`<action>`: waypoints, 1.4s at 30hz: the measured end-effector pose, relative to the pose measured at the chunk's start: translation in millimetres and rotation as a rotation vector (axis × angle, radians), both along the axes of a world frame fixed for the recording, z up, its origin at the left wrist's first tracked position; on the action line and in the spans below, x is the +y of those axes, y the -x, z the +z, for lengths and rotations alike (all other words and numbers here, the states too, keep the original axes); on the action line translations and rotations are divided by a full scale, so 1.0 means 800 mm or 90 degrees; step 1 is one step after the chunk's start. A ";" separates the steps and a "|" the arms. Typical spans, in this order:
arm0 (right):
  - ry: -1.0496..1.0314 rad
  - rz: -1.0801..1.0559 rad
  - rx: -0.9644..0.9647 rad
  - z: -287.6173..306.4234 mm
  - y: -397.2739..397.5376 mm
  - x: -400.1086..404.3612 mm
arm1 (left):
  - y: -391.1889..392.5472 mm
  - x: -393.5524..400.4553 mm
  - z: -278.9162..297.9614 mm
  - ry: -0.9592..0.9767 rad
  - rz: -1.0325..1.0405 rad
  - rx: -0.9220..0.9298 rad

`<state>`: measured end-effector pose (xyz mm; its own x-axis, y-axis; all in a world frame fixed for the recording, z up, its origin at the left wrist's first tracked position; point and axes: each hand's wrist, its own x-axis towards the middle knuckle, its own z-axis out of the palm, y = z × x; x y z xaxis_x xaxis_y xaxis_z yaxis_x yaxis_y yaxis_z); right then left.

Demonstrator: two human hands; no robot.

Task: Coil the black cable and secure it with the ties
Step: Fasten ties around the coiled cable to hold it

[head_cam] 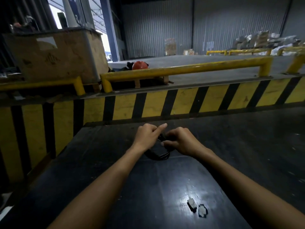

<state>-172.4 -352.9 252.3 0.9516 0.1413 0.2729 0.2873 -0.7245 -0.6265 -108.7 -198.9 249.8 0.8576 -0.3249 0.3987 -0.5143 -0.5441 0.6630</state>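
Note:
The black cable [158,155] is gathered into a small coil on the dark table [99,171], its lower loop showing between my wrists. My left hand [147,135] grips the coil's upper left part, index finger stretched out to the right. My right hand [180,141] is closed on the coil's right side, thumb and fingers pinched at a dark strap-like bit near the top. I cannot make out a tie clearly; the upper half of the coil is hidden by my fingers.
Two small grey scraps [197,208] lie near the table's front right. Beyond the table runs a yellow-and-black striped barrier [181,103] with yellow rails [181,68]. A large worn crate [56,55] stands at the far left, an orange helmet [140,65] behind the rail.

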 end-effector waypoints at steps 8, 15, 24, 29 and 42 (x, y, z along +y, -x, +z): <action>-0.175 -0.038 0.052 -0.108 0.010 -0.023 | 0.011 -0.021 -0.083 0.020 -0.002 0.244; 0.019 -0.099 0.257 -0.222 -0.009 -0.086 | 0.006 0.023 -0.136 -0.014 0.069 0.275; 0.341 -0.053 0.414 -0.337 -0.024 -0.089 | -0.002 0.053 -0.162 -0.166 0.083 0.304; 0.291 -0.078 0.397 -0.325 -0.032 -0.081 | -0.009 0.052 -0.158 -0.164 0.077 0.290; -0.365 0.021 0.020 -0.050 -0.046 -0.046 | -0.003 0.009 -0.021 0.036 -0.155 0.237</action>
<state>-135.3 -389.5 212.5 0.9579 0.0085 0.2869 0.2793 -0.2578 -0.9249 -106.4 -191.6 232.7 0.8472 -0.5218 0.0999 -0.3432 -0.3940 0.8526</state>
